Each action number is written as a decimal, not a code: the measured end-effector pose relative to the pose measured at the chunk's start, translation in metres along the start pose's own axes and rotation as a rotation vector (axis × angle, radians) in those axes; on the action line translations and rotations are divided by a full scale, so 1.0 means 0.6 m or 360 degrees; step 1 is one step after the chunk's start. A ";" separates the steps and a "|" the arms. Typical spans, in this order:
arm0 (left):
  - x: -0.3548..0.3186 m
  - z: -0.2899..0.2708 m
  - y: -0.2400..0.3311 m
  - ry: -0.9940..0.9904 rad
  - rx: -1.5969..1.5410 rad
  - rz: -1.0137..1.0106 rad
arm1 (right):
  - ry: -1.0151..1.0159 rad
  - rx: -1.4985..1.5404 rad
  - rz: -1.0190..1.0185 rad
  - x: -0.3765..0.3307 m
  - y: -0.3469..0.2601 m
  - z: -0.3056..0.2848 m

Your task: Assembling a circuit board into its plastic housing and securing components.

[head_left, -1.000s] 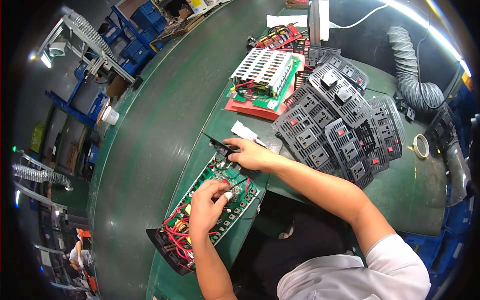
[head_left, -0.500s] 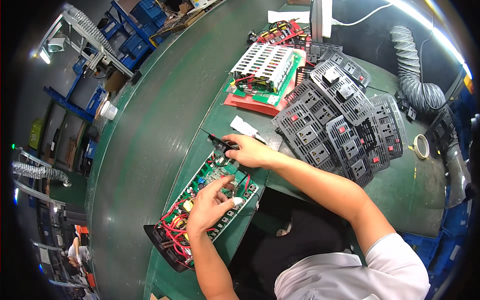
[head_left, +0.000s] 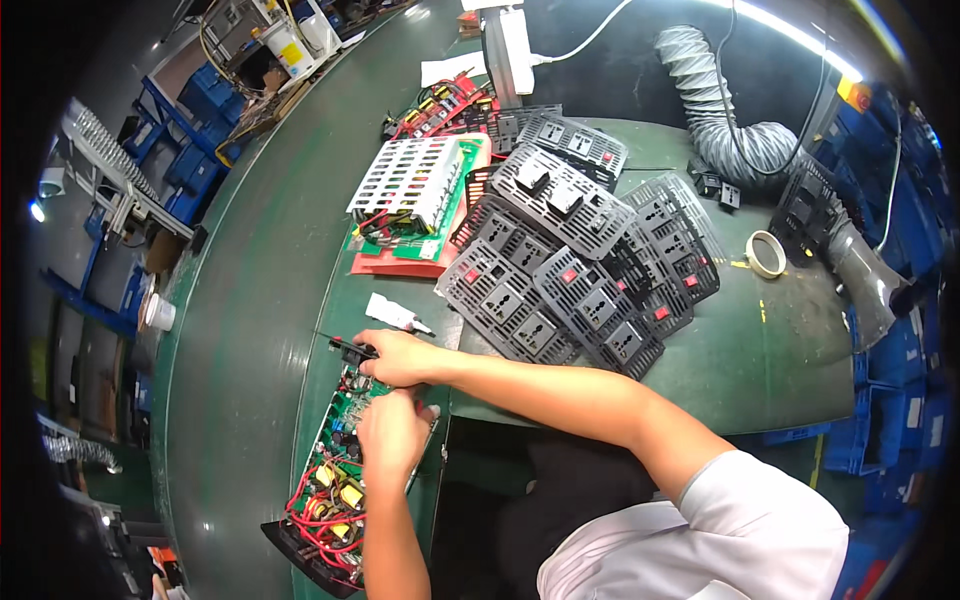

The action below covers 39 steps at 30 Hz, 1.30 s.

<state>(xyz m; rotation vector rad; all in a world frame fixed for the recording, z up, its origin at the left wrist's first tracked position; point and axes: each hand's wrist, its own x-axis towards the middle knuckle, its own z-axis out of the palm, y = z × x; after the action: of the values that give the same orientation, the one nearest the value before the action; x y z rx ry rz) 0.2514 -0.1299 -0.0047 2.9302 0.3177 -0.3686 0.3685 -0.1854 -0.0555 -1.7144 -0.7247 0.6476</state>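
Observation:
A green circuit board [head_left: 335,475] with red wires and yellow coils lies at the near edge of the bench. My left hand [head_left: 392,435] rests on its upper part, fingers curled down onto the components. My right hand [head_left: 400,358] sits just above the board's far end, closed on a small black tool [head_left: 350,349] with a thin tip pointing left. The two hands almost touch. What my left fingers pinch is hidden.
A white tube [head_left: 395,315] lies just beyond my right hand. A pile of black socket panels [head_left: 560,270] fills the bench's middle. A white heatsink board on a red tray [head_left: 415,195], a tape roll [head_left: 767,253], a grey flexible duct [head_left: 720,110] and the green conveyor belt [head_left: 250,300] surround it.
The view has shifted. My left hand has moved up the board toward my right hand, which stays at the board's far end with the tool.

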 end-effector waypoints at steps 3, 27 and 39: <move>0.000 0.021 0.012 0.0257 -0.0087 0.0036 | 0.0095 -0.0033 -0.0026 0.000 0.013 -0.010; 0.012 0.068 -0.111 0.0614 -0.1416 -0.0109 | 0.0254 -0.0102 -0.0528 -0.081 0.071 0.013; 0.012 0.075 -0.095 0.0797 -0.1343 -0.0028 | 0.0359 -0.0095 -0.0619 -0.087 0.068 0.018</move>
<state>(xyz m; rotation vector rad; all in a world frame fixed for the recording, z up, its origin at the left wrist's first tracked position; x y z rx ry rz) 0.2350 -0.0822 -0.0576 2.1319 0.4285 0.4203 0.3319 -0.2255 -0.0943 -1.6071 -0.8902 0.1624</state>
